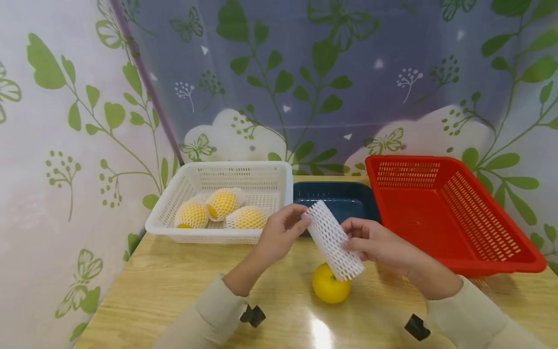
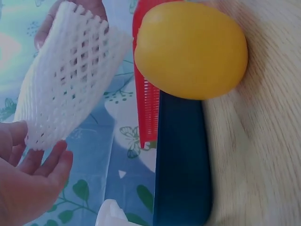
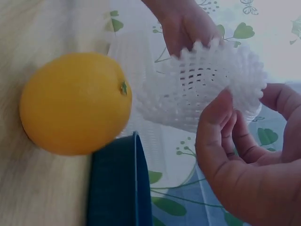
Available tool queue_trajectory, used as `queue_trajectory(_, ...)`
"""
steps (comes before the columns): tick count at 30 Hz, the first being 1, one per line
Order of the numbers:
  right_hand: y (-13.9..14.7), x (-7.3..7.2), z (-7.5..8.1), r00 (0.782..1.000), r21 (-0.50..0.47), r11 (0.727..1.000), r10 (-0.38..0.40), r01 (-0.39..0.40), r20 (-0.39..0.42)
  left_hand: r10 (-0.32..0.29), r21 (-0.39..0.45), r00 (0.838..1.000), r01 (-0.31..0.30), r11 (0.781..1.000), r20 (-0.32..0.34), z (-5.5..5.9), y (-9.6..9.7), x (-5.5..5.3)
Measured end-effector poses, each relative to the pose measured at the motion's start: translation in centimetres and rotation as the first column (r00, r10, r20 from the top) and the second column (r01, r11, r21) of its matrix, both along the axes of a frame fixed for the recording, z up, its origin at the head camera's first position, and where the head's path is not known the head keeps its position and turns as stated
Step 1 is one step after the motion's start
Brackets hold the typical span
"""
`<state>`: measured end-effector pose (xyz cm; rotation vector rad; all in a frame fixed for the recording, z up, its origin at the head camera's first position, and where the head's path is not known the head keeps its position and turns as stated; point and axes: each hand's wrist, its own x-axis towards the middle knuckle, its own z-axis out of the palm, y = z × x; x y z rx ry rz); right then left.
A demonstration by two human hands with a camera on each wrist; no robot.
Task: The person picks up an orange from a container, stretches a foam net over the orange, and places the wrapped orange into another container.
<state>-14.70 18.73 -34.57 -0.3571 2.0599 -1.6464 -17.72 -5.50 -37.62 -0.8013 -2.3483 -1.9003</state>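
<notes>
A white foam net sleeve (image 1: 332, 238) is held tilted in the air between both hands. At its upper end, my left hand (image 1: 281, 231) pinches the rim between thumb and fingers. My right hand (image 1: 374, 244) pinches its side lower down, as the right wrist view shows with the thumb and fingers at the netting (image 3: 202, 89). Just below the sleeve, a yellow round fruit (image 1: 330, 287) with a small green stem mark (image 3: 123, 88) sits on the wooden table, its top partly covered by the sleeve in the head view.
At the back left, a white basket (image 1: 226, 236) contains several yellow fruits in foam nets (image 1: 192, 214). A dark blue tray (image 1: 337, 191) stands behind the hands. To the right is a red basket (image 1: 418, 213). A patterned curtain (image 1: 279, 72) hangs behind the table (image 1: 174, 291).
</notes>
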Motion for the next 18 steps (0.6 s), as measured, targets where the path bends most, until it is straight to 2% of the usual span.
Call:
queue_trajectory(5, 0.0, 0.1, 0.9, 0.992, 0.063, 0.994, -0.085, 0.091, -0.089, -0.015, 0.063, 0.991, 0.007, 0.998, 0.13, -0.1, 0.0, -0.2)
queue_trajectory(7, -0.1, -0.1, 1.2, 0.986, 0.035, 0.991, -0.127, 0.131, -0.104, -0.062, 0.14, 0.975, 0.032, 0.99, 0.214, -0.2, -0.1, -0.2)
queue_trajectory(8, -0.2, -0.1, 1.3, 0.982, 0.016, 0.988, -0.148, 0.151, -0.114, -0.094, 0.189, 0.96, 0.044, 0.981, 0.264, -0.1, -0.1, -0.2)
queue_trajectory(9, -0.3, -0.2, 1.3, 0.979, -0.006, 0.986, -0.168, 0.168, -0.119, -0.138, 0.25, 0.939, 0.058, 0.967, 0.316, -0.1, -0.1, -0.1)
queue_trajectory(10, -0.5, -0.3, 1.2, 0.976, -0.035, 0.984, -0.177, 0.174, -0.125, -0.19, 0.314, 0.911, 0.072, 0.947, 0.366, 0.0, 0.0, 0.0)
queue_trajectory(12, -0.8, -0.4, 1.0, 0.974, -0.089, 0.98, -0.187, 0.177, -0.129, -0.298, 0.427, 0.845, 0.093, 0.899, 0.444, 0.3, 0.0, 0.2)
queue_trajectory(15, -1.4, -0.5, 0.7, 0.978, -0.158, 0.977, -0.164, 0.143, -0.131, -0.422, 0.524, 0.761, 0.127, 0.842, 0.494, 0.4, 0.2, 0.6)
queue_trajectory(17, -1.7, -0.6, 0.5, 0.982, -0.186, 0.976, -0.142, 0.117, -0.127, -0.469, 0.546, 0.724, 0.152, 0.824, 0.506, 0.3, 0.3, 0.8)
queue_trajectory(18, -1.7, -0.6, 0.5, 0.984, -0.197, 0.975, -0.13, 0.104, -0.123, -0.484, 0.549, 0.713, 0.166, 0.819, 0.507, 0.2, 0.3, 0.8)
